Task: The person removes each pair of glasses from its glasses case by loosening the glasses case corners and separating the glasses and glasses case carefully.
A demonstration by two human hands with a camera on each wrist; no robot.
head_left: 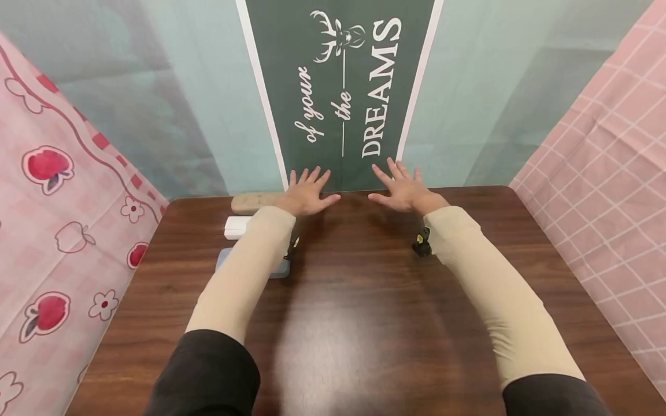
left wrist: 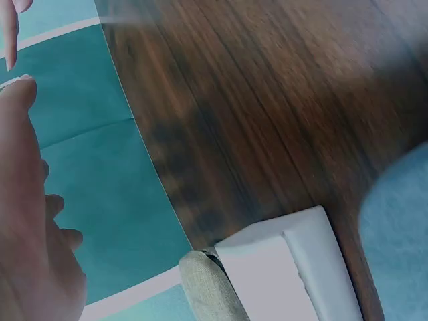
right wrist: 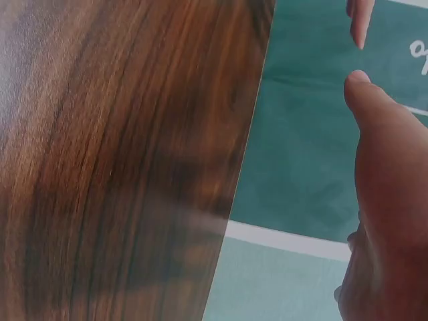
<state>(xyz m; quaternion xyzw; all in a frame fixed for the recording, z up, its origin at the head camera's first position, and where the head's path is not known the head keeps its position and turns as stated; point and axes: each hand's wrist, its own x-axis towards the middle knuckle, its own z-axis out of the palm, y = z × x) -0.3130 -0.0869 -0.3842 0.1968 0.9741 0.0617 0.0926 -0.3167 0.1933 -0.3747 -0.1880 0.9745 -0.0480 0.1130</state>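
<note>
My left hand (head_left: 307, 196) is stretched out over the far edge of the wooden table (head_left: 354, 277), fingers spread and holding nothing. To its right, my right hand (head_left: 403, 190) reaches out in the same way, its thumb pointing toward the left hand. Both overlap the lower end of a dark green panel (head_left: 333, 167) on the backdrop. Nearest the left hand lies a long beige case (head_left: 252, 202), partly covered by the wrist. A white box (head_left: 236, 227) comes just in front of it, and then a blue-grey flat case (head_left: 281, 269) mostly hidden under the left sleeve.
A pale blue-green curtain (head_left: 198, 115) hangs behind the table. Pink cloth with apples (head_left: 49, 231) borders the left side, and pink checked cloth (head_left: 603, 173) the right. Small black wrist devices, such as the right one (head_left: 422, 242), sit at the inner side of both sleeves.
</note>
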